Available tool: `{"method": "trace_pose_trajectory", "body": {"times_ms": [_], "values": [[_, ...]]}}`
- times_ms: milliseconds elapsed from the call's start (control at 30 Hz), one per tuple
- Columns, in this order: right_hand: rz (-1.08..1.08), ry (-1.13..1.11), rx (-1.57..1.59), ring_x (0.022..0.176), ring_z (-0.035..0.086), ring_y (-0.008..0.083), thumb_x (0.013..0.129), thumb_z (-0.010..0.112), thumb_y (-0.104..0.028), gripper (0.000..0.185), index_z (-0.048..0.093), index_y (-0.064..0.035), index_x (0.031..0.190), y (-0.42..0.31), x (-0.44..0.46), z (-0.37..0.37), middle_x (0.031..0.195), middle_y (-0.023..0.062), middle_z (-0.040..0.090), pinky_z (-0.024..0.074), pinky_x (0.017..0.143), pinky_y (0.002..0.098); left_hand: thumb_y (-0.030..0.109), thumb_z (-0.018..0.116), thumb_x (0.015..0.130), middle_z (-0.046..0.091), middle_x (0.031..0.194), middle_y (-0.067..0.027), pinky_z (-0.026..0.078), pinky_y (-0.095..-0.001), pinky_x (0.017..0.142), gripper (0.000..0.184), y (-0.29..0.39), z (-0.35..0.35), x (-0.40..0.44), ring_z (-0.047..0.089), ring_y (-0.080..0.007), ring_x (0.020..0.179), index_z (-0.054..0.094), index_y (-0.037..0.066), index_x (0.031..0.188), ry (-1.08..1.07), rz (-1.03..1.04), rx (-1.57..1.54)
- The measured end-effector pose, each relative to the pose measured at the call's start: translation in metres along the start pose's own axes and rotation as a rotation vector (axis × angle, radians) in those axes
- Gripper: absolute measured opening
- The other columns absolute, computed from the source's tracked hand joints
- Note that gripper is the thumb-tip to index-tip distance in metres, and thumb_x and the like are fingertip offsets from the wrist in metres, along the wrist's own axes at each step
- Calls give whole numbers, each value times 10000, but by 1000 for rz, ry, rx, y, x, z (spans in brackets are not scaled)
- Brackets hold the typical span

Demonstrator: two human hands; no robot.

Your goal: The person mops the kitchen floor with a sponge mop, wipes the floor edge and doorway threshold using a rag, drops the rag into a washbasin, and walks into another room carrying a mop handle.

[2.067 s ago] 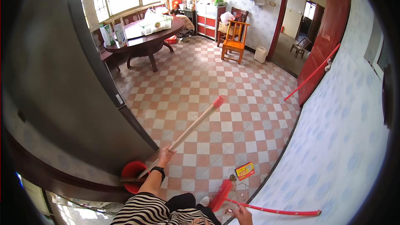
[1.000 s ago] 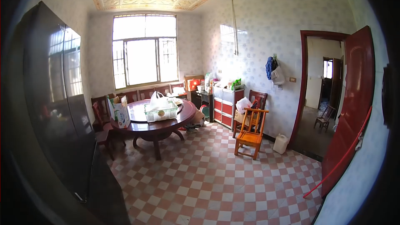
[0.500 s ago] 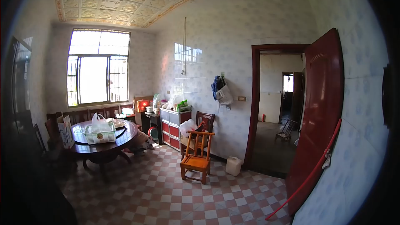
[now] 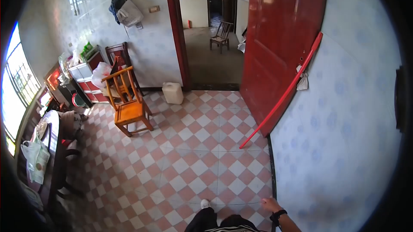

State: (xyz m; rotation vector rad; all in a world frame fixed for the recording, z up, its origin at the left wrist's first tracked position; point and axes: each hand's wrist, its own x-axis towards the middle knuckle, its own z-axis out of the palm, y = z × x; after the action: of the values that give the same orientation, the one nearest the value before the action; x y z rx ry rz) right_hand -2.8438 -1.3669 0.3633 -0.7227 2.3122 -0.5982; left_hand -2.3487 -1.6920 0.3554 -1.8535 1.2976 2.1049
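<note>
My right hand (image 4: 271, 205) is low in the view, at the lower right, with a dark band (image 4: 278, 215) round its wrist. Its fingers look curled in, and nothing shows in them. It hangs above the checkered floor near the foot of the tiled wall. Nearest ahead of it, a long red pole (image 4: 282, 96) leans at a slant against the red door (image 4: 282, 38). My left hand is out of view.
An orange wooden chair (image 4: 130, 111) stands left of centre, with a whitish plastic jug (image 4: 173, 93) by the wall. The round table (image 4: 52, 146) is at far left. A doorway leads to another room holding a wooden chair (image 4: 220, 37). My shoe (image 4: 205, 204) shows below.
My view has swung down and to the right, nearer the door. My right forearm, legs and shoe have come into view; the furniture appears farther left.
</note>
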Motion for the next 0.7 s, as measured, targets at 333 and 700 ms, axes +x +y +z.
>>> {"method": "trace_pose_trajectory", "body": {"times_ms": [333, 700], "values": [[680, -217, 119, 531, 592, 197, 782, 458, -304, 277, 546, -69, 666, 35, -82, 29, 585, 74, 594, 464, 465, 360, 393, 565, 726, 577, 934, -188, 451, -395, 694, 420, 214, -11, 260, 563, -314, 843, 576, 75, 1000, 258, 271, 719], [693, -21, 671, 486, 589, 172, 804, 420, -75, 135, 538, -34, 856, -18, 264, -134, 614, 108, 601, 480, 419, 286, 287, 576, 757, 553, 913, -43, 479, -356, 632, 428, 445, 169, 365, 542, -177, 799, 462, 117, 1132, -232, -94, 636]]}}
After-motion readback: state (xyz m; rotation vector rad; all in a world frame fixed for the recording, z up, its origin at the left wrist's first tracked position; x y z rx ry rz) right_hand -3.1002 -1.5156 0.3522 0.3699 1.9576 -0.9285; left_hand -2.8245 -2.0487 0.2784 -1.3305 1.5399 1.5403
